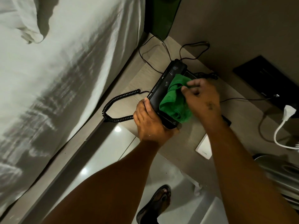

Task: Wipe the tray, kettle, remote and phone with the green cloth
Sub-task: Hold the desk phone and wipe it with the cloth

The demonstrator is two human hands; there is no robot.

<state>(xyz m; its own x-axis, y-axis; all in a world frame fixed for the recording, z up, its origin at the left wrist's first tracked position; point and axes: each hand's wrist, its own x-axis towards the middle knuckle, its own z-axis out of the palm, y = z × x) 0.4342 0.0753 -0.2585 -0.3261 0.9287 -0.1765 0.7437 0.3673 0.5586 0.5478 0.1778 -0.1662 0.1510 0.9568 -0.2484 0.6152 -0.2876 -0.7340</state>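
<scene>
Green cloth [175, 101], soft looped pile, bunched into loose folds; lies across the black phone [168, 78], covering its near half. Phone: hard moulded plastic, slab-shaped, glossy with pale smears on the exposed far end; sits near the middle of a pale wood-grain bedside table [182, 143], tilted toward 1 o'clock. Right hand [202, 97] pinches the cloth's upper fold between thumb and fingertips, at 3 o'clock of the cloth. Left hand [150, 122] clasps the phone's near left edge, at 7 o'clock of it, steadying it. Step in hand, by judgement: the phone wipe (whether tray, kettle and remote are finished cannot be told from this view). Next move likely calls for drawing the cloth up toward the smeared far end while the left hand keeps the body from sliding. Coiled cord [116, 107], black and springy, loops out at 9 o'clock; thin cables [192, 47] trail at 12 o'clock. White plug [287, 113] with its lead at 3 o'clock; flat white card [204, 147] at 5 o'clock. White bed sheet [64, 62], creased, fills 9 to 11 o'clock.
</scene>
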